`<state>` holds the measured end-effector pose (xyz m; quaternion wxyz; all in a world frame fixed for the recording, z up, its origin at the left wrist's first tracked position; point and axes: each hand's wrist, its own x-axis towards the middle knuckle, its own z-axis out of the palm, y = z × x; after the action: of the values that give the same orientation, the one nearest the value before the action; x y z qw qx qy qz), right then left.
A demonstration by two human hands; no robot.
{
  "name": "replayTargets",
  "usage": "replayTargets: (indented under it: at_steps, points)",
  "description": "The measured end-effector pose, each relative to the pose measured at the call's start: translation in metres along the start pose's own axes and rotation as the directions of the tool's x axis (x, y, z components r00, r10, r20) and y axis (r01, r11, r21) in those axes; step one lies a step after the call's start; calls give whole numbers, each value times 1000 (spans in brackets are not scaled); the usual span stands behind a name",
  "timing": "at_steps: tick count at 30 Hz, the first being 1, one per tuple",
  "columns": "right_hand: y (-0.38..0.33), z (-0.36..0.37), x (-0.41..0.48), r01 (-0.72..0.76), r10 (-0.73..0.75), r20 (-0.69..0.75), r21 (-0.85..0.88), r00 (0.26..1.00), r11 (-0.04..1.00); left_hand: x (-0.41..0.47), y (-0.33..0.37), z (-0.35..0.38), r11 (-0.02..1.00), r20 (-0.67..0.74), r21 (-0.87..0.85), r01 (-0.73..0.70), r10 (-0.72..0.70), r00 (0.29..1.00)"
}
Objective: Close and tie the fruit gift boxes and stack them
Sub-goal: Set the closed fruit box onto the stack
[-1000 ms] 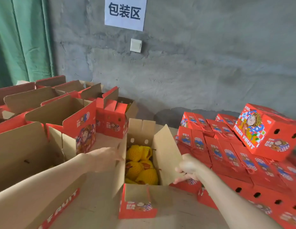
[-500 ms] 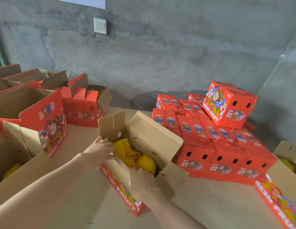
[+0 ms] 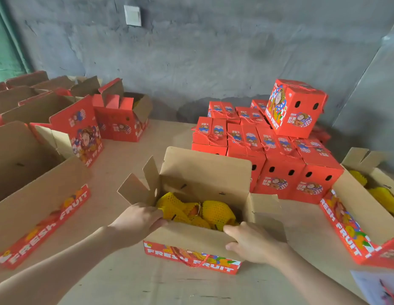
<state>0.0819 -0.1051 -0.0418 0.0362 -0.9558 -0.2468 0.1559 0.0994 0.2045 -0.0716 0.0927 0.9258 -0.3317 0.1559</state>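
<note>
An open red fruit gift box [image 3: 191,258] marked FRESH FRUIT stands in front of me, with fruit in yellow foam nets [image 3: 216,211] inside. Its far flap [image 3: 205,170] stands up and a notched side flap [image 3: 143,186] rises at the left. My left hand [image 3: 136,223] grips the near flap [image 3: 191,235] at its left end, fingers curled over the edge. My right hand [image 3: 253,242] holds the same flap at its right end, thumb on top. A red cord handle [image 3: 189,261] hangs on the box's front.
Closed red boxes [image 3: 279,170] sit in rows at the right back, one tilted box [image 3: 295,108] on top. Open boxes stand to the left [image 3: 37,194], at the back left [image 3: 121,119] and at the right [image 3: 367,208]. A grey wall runs behind the brown table [image 3: 134,159].
The view swung right and down. The box has turned so its long front faces me. Both hands moved from the side flaps onto the near flap.
</note>
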Motion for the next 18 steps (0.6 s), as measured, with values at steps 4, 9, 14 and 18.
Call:
replayTargets:
  at_steps: [4, 9, 14, 18]
  points:
    - [15, 8, -49, 1, -1, -28, 3, 1000, 1000, -11, 59, 5, 988, 61, -8, 155, -154, 986]
    - [32, 20, -91, 14, -14, -58, -3, 998, 1000, -31, 114, 1, 991, -85, 73, 114, -108, 991]
    - [46, 41, -113, 70, -75, -115, -47, 991, 996, -43, 138, 5, 986, -162, 106, 130, -112, 980]
    - [49, 46, -119, 119, -134, -111, -135, 985, 984, -43, 141, 6, 977, -149, -22, 211, -212, 966]
